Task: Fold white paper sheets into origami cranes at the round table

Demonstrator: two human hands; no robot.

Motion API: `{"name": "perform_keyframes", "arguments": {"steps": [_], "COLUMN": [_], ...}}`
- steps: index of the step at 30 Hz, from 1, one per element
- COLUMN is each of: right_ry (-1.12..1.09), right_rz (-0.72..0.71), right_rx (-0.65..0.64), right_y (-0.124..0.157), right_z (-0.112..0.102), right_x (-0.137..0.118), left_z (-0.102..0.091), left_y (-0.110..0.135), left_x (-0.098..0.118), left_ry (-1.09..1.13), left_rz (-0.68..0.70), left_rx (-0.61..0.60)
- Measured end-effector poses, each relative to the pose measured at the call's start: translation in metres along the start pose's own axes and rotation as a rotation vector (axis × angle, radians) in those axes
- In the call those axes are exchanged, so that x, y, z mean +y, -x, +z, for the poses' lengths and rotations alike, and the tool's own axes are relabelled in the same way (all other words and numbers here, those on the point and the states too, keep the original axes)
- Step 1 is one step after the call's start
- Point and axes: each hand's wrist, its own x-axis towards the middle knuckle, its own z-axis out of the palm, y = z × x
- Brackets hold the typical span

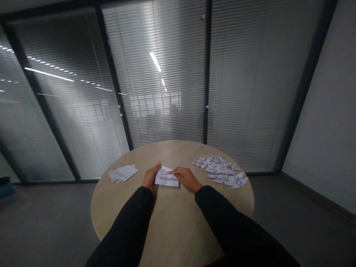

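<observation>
A folded white sheet of printed paper [167, 177] lies on the round wooden table [178, 215], with a crease across it and dark text on its surface. My left hand [151, 177] grips its left side, and my right hand [186, 178] comes in from the right with its fingers pressed on the sheet's upper right part. To the left of my left hand lies a loose stack of printed paper sheets [122, 173]. To the right of my right hand is a pile of several white origami cranes [221, 171].
The table's far rim [172, 142] stands close to a glass partition with slatted blinds [167, 92]. Grey floor surrounds the table. A white wall [319, 104] rises at the right, and a dark-and-blue object [6, 188] sits on the floor at the far left.
</observation>
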Motion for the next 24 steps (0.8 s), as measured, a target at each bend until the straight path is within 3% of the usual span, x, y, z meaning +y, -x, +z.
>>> {"name": "perform_keyframes", "arguments": {"steps": [3, 9, 14, 19, 24], "right_ry": [0.004, -0.014, -0.265, -0.487, -0.485], "right_rz": [-0.019, 0.005, 0.117, 0.357, 0.361], "right_rx": [-0.010, -0.026, -0.016, -0.004, -0.064], "right_y": [0.000, 0.000, -0.001, -0.001, -0.001], "right_z": [0.000, 0.000, 0.000, 0.008, 0.017], "right_x": [-0.001, 0.000, 0.002, 0.010, 0.027], "left_z": [0.000, -0.001, -0.002, 0.000, 0.004], "left_y": [0.002, -0.001, -0.004, -0.004, -0.003], "left_x": [0.000, -0.002, -0.003, -0.004, -0.006], "left_ry": [-0.011, -0.040, -0.110, -0.195, -0.210], "left_rz": [-0.014, 0.053, 0.126, 0.172, 0.175], "left_rx": [-0.044, 0.011, 0.045, 0.040, -0.008]}}
